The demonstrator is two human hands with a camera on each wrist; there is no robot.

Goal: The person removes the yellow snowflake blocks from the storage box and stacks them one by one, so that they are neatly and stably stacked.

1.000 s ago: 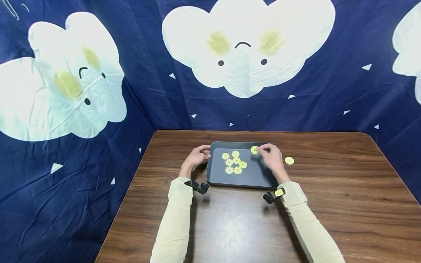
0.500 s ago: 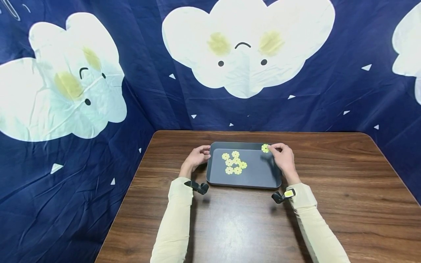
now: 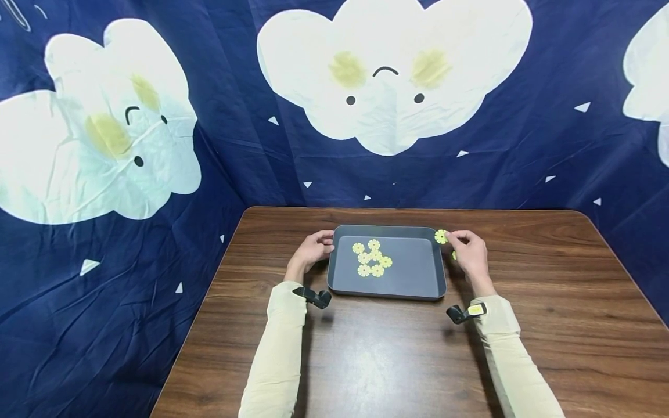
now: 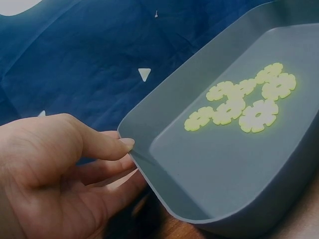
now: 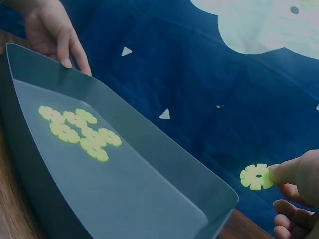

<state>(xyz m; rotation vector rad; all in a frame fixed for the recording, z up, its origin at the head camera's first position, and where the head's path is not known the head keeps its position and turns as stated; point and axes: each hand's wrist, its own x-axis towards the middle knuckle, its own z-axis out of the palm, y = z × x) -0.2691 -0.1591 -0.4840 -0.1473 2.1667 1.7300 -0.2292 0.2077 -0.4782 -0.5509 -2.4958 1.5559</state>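
Note:
My right hand (image 3: 471,255) pinches a yellow, notched, flower-shaped interlocking disc (image 5: 254,178) between thumb and finger. In the head view the disc overlaps the tray's far right corner. A second yellow disc (image 3: 454,255) lies on the table just beyond that side, mostly hidden behind the hand. My left hand (image 3: 312,249) grips the left rim of a dark grey tray (image 3: 407,278), thumb over the edge and fingers outside, as the left wrist view shows. Inside the tray, toward its left half, several matching discs (image 4: 257,116) lie flat in a cluster, edge to edge.
The tray stands on a brown wood-grain table (image 3: 376,360), near its far edge. Behind and to the left hangs a dark blue cloth (image 3: 225,116) with white cloud faces. A black wrist camera (image 3: 465,312) sits on each sleeve.
My right hand has moved right, carrying its disc from over the tray to the right rim. It now partly covers the loose table disc. The left hand and the tray stay put.

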